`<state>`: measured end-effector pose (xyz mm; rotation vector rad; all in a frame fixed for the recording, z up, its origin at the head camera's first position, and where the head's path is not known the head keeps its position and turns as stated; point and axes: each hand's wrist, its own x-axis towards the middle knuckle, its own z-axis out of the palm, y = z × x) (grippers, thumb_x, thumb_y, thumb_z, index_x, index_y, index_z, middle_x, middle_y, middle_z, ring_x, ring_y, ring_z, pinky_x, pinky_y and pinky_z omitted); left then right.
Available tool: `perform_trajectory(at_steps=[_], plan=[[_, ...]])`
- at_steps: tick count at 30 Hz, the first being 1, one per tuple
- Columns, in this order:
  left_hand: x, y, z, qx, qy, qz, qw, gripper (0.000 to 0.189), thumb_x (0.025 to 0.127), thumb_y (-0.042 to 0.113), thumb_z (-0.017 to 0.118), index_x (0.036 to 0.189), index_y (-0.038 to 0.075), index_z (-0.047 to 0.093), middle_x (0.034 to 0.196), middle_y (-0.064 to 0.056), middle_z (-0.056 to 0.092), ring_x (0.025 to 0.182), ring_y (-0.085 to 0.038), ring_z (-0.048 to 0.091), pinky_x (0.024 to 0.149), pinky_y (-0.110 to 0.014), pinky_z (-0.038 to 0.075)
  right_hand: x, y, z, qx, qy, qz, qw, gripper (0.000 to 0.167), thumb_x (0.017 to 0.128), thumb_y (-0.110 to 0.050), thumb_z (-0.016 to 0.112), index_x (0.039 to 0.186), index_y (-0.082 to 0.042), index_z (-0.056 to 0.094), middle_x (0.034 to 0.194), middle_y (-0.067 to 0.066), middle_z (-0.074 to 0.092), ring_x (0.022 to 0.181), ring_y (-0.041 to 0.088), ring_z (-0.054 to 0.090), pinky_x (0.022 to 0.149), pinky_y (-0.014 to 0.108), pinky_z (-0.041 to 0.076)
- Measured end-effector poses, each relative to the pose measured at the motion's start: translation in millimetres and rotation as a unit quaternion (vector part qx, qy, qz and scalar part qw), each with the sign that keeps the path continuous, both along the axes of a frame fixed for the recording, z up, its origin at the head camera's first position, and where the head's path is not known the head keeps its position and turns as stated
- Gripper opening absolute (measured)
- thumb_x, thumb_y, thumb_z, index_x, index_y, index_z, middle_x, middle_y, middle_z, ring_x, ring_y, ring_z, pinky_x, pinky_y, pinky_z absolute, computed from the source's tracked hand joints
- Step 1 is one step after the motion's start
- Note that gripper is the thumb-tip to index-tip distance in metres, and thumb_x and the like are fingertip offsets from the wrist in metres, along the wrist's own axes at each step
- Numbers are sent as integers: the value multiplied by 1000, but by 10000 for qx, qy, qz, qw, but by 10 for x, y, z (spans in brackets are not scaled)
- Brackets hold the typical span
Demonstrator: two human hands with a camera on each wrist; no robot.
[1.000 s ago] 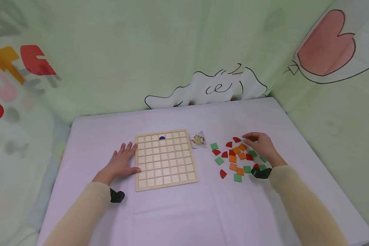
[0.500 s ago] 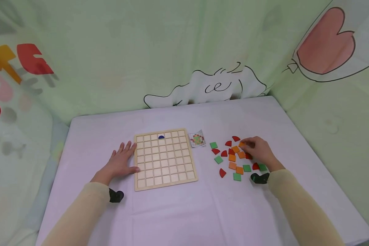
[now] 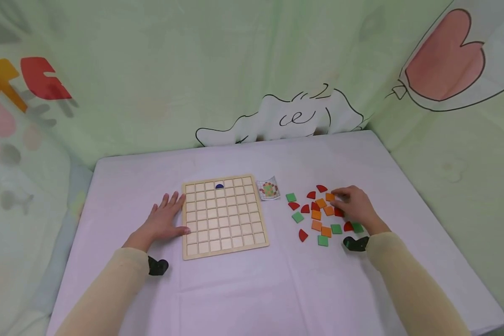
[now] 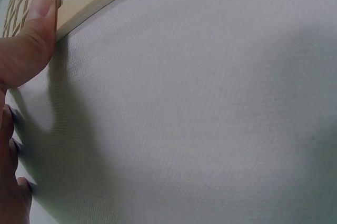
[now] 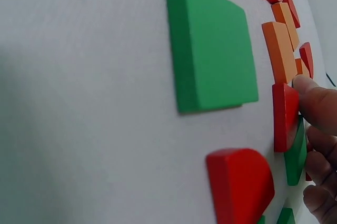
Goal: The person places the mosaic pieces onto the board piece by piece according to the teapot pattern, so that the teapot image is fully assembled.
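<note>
My left hand [image 3: 164, 223] lies with fingers spread at the left side of a wooden grid board [image 3: 225, 255]. In the left wrist view its thumb [image 4: 39, 29] rests on the board's edge. A dark blue half-round piece [image 3: 220, 186] sits in a top-row cell. Over a group of loose tiles on the right, my right hand [image 3: 356, 205] pinches an orange square tile [image 3: 330, 197] between thumb and forefinger. The right wrist view shows the thumb near that tile, with a red quarter-round piece [image 5: 285, 119] just below; the forefinger is hidden there.
A picture card [image 3: 268, 188] with a coloured pattern lies between board and tiles. Green squares [image 3: 297, 217], red quarter-rounds [image 3: 303, 235] and orange squares [image 3: 316, 225] are scattered near the right hand. A curtain [image 3: 172, 84] stands behind the table [image 3: 235, 298].
The right hand has moved slightly left and down onto an orange tile, which has turned a little. The left hand stays on the board. The view shifts slightly.
</note>
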<state>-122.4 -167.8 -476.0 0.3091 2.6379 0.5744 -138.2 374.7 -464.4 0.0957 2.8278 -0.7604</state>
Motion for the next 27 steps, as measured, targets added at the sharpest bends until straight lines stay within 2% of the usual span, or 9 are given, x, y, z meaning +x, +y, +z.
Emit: perform_trajectory(at_steps=[7,16,27], plan=[[-8,-12,-6,7,-25,53,10000,105,90,41,76,164,4,12,171,-23,3,158,-47,-4,124,-70,3,-20,16,20,-112,-127,-208,9996,44,100,-20,66,138,1,57,140,30,48,129,48,43,109,62,46],[-14,-18,-35,45,18,53,10000,106,89,42,77,164,4,13,171,-23,4,158,-47,-4,124,-70,2,-11,21,11,-146,-137,-287,9994,40,101,-18,65,136,1,59,139,29,51,127,46,46,108,60,48],[0,-14,-34,36,15,65,10000,107,88,43,78,164,4,13,171,-23,4,158,-47,-3,124,-70,3,-5,15,1,-154,-114,-168,9997,40,102,-16,64,137,2,59,139,30,52,127,47,47,108,62,46]])
